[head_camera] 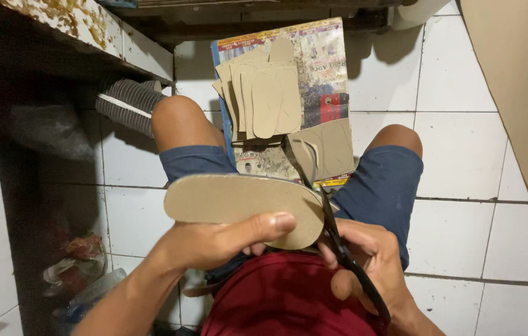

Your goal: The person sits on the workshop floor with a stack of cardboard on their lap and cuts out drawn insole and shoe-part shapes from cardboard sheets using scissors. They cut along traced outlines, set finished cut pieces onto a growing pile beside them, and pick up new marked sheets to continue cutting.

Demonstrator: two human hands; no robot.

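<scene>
My left hand (223,239) holds a tan sole-shaped cardboard piece (239,202) flat over my lap, thumb on top near its rounded right end. My right hand (370,261) grips black scissors (338,239), whose blades run up along the right edge of that piece. A strip of trimmed cardboard (323,149) curls away above the blades. Between my knees, a stack of cut sole-shaped pieces (264,96) lies on a printed paper sheet (323,68).
I sit on a white tiled floor (463,168). A large tan cardboard sheet (525,93) leans at the right. A dark shelf recess (40,155) with clutter and ribbed grey soles (127,102) is at the left.
</scene>
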